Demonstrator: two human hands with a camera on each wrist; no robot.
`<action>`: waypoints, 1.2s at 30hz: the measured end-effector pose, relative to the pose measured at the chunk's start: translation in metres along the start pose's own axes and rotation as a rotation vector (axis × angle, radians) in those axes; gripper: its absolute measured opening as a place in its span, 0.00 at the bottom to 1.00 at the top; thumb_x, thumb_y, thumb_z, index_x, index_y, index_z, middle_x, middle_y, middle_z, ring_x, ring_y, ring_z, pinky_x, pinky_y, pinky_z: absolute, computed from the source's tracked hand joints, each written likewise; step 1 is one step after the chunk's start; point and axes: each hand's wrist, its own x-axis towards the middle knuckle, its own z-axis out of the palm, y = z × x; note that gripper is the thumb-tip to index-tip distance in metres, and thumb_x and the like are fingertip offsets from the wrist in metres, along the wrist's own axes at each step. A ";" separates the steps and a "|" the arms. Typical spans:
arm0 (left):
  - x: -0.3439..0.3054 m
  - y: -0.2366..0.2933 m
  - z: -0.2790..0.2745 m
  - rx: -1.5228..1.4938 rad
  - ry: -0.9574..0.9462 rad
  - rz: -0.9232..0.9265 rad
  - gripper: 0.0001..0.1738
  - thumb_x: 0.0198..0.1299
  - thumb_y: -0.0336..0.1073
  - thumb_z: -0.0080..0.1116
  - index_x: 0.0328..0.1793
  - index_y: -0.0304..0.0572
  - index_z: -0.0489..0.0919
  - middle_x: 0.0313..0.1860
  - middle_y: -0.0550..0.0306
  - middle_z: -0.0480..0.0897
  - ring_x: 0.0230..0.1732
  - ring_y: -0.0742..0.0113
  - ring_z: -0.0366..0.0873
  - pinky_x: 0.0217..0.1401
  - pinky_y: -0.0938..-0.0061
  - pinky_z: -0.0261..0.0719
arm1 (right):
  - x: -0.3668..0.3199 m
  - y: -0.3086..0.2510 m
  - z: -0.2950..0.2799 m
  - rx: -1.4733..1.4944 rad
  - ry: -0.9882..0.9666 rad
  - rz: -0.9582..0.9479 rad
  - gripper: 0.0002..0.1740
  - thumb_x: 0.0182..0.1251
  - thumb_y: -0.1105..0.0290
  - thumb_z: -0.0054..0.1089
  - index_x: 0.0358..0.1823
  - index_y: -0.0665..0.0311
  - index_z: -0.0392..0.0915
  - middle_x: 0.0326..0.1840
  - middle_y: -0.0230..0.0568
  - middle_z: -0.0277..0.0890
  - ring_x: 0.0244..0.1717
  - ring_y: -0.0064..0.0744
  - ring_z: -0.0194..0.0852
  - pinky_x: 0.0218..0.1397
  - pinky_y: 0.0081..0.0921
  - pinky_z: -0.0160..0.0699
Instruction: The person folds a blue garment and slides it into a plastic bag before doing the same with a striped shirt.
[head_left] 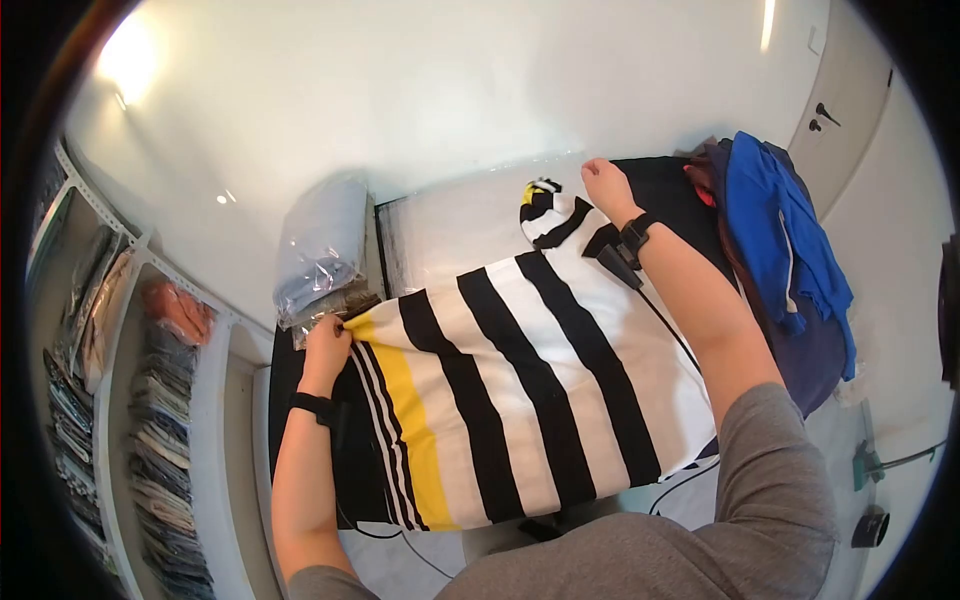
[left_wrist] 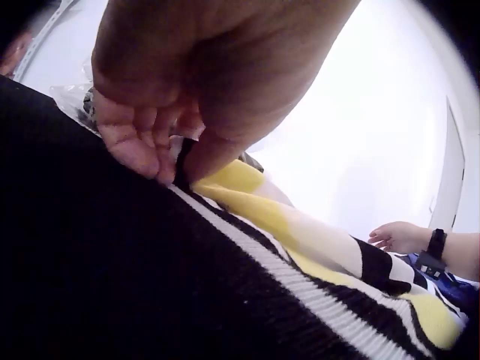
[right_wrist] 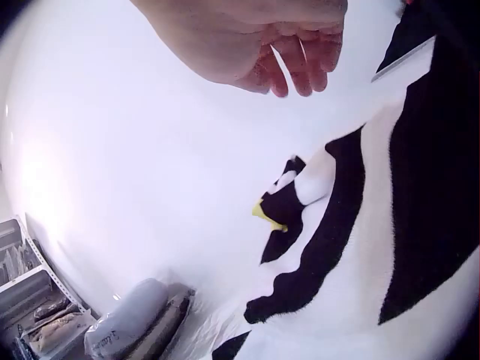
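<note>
A knit garment (head_left: 585,420) with broad black and white stripes lies spread over the table. At its left runs a yellow band (head_left: 415,440) beside a thin-striped ribbed edge. My left hand (head_left: 326,345) pinches the far corner of that edge, and in the left wrist view thumb and fingertips (left_wrist: 161,171) meet on the cloth. A striped sleeve (right_wrist: 337,210), its end bunched with a bit of yellow, points away from me. Past the garment's far right side, my right hand (head_left: 608,188) hangs in the air beside the sleeve, its fingers loosely bent around nothing.
Plastic-wrapped packages (head_left: 325,250) are stacked at the back left, next to a flat clear-wrapped stack (head_left: 440,230). Blue and dark clothes (head_left: 790,230) pile up at the right end. Shelves (head_left: 225,400) of folded garments line the left. A cable (head_left: 668,325) trails from the right wrist.
</note>
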 end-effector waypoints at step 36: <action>-0.296 0.022 -0.074 -0.458 -0.237 -0.419 0.11 0.67 0.37 0.52 0.43 0.36 0.78 0.34 0.58 0.83 0.36 0.74 0.78 0.39 0.80 0.72 | -0.285 0.026 -0.310 0.137 -0.335 0.673 0.17 0.69 0.59 0.51 0.50 0.64 0.76 0.40 0.34 0.78 0.41 0.23 0.73 0.45 0.21 0.71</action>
